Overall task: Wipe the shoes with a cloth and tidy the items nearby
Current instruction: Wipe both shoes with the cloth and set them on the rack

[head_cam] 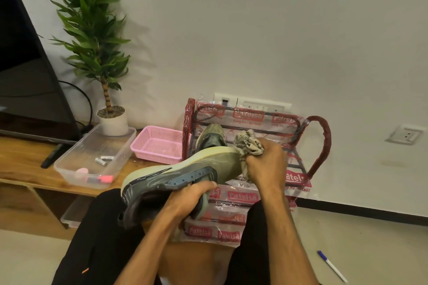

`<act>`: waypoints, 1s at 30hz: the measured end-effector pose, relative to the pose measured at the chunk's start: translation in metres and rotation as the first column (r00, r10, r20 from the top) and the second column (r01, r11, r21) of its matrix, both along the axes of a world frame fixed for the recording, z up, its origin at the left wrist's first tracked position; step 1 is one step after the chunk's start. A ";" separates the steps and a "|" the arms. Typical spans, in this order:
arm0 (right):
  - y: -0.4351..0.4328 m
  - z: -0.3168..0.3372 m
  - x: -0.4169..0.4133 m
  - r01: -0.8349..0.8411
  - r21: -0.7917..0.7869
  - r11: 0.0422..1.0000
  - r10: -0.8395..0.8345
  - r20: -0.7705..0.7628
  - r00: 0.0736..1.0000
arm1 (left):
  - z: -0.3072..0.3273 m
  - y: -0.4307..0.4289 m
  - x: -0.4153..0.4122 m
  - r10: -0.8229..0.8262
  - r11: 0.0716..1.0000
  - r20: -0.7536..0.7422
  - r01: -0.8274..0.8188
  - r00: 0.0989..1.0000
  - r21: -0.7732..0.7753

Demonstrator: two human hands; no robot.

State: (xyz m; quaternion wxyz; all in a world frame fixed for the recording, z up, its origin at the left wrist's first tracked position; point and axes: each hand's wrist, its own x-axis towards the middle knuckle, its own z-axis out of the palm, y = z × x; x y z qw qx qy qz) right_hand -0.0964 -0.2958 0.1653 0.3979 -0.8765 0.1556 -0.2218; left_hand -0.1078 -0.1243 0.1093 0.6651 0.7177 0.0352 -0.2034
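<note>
The shoe has a matt woven upper and a smooth pale sole. At its two o'clock the cloth is soft, crumpled fabric. The rack at twelve wears glossy, crinkled plastic film. At ten o'clock, a clear, smooth plastic tub rests on a grained wooden shelf.

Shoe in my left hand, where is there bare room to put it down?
Bare floor between the rack and the pen; the pink basket looks empty. Crowded: the clear tub, and the rack's top shelf.

Wooden bench: clear tub, pink basket, potted plant.
</note>
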 end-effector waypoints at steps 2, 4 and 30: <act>-0.003 -0.004 0.000 0.053 -0.045 0.998 -0.050 0.048 0.998 | 0.001 0.000 0.002 0.018 0.999 -0.007 -0.018 1.000 -0.049; -0.003 -0.010 -0.001 0.051 -0.047 0.998 -0.048 0.059 0.997 | 0.000 0.001 0.006 0.044 0.993 -0.005 -0.045 0.999 -0.106; 0.021 -0.027 -0.012 -0.054 0.138 0.989 0.042 0.093 0.995 | -0.010 -0.015 0.014 0.112 0.991 0.193 -0.123 0.975 0.046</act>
